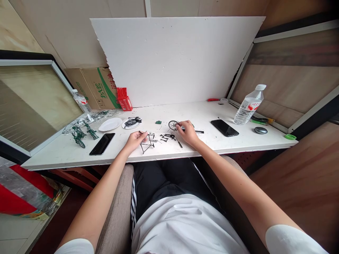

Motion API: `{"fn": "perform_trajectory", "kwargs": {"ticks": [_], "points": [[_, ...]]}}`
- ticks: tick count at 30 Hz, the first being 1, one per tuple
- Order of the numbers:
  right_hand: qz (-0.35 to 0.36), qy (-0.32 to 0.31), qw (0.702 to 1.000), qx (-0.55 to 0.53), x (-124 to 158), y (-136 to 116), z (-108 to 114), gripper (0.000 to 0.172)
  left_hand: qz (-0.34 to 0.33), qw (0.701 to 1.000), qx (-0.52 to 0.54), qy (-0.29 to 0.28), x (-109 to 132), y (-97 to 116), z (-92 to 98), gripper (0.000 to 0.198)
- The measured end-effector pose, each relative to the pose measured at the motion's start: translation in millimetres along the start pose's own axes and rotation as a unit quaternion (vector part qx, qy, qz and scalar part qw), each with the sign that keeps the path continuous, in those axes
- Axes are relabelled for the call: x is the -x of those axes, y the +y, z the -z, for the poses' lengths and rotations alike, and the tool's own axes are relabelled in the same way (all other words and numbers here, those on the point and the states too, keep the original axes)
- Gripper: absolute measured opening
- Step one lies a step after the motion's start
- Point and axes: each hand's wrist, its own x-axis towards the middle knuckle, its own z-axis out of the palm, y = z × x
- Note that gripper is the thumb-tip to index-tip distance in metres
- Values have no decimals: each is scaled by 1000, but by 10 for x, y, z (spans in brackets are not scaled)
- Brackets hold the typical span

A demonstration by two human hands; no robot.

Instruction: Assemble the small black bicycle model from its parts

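Observation:
My left hand (134, 141) is closed in a pinch on a thin dark miniature bicycle frame (147, 145), which sticks out to the right of the fingers over the table. The fingers of my right hand (188, 133) are closed at the right edge of a small black spoked wheel (173, 125). Small dark model parts (168, 137) lie loose between the two hands. A dark straight piece (200, 132) shows just right of my right hand, and a short dark rod (180, 144) lies below it.
Assembled green model bicycles (78, 135) stand at the left beside a phone (102, 144). A white plate (110, 124) and a plate of black parts (132, 122) lie behind. Rightward are another phone (224, 127) and a water bottle (249, 106). A white board (180, 60) backs the table.

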Motion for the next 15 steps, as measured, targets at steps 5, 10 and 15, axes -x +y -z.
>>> {"fn": "perform_trajectory", "kwargs": {"ticks": [5, 10, 15], "points": [[-37, 2, 998, -49, -5, 23, 24, 41, -6, 1000, -3, -23, 91, 187, -68, 59], [-64, -3, 979, -192, -11, -65, 96, 45, -50, 997, -25, -57, 200, 450, -234, 56], [-69, -56, 938, -334, -41, -190, 194, 44, -69, 992, -65, -79, 334, 645, -388, 50]]}}
